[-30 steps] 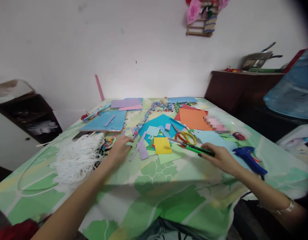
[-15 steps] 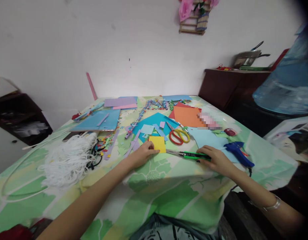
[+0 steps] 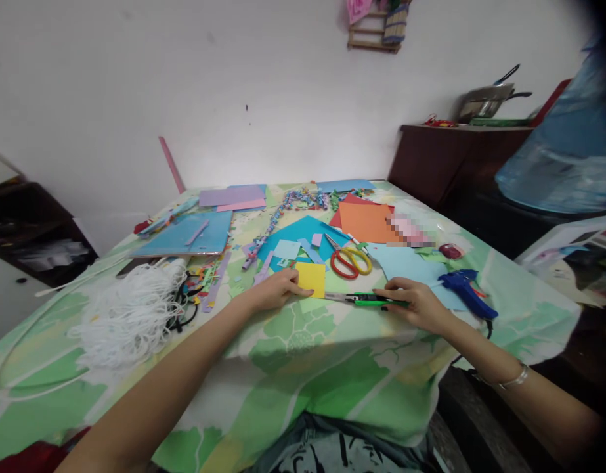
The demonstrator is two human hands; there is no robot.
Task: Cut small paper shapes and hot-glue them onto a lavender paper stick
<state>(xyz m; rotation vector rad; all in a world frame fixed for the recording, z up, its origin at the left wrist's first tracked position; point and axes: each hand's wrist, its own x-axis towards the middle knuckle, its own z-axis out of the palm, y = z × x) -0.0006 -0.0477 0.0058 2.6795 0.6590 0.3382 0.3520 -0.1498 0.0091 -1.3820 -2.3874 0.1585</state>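
Note:
My left hand (image 3: 276,289) rests at the left edge of a small square of yellow paper (image 3: 312,280), fingers closed on it against the tablecloth. My right hand (image 3: 411,303) is closed round the green and black handle of a utility knife (image 3: 369,299). Its blade points left and meets the paper's right edge; whether the tip lies beneath the paper I cannot tell. Just behind the knife are scissors (image 3: 348,261) with red and yellow handles. Light blue pieces (image 3: 287,249) and a larger teal sheet (image 3: 307,230) lie behind the yellow square.
Right of my right hand are a light blue sheet (image 3: 406,264) and a blue glue gun (image 3: 467,292). An orange sheet (image 3: 364,222) lies farther back. On the left are a heap of white cord (image 3: 130,315), colourful scraps (image 3: 200,282) and a blue pack (image 3: 184,235).
My right hand and the utility knife have moved slightly left, and less of the blade shows beside the yellow paper. My left hand stays on the paper. The camera view has shifted a little.

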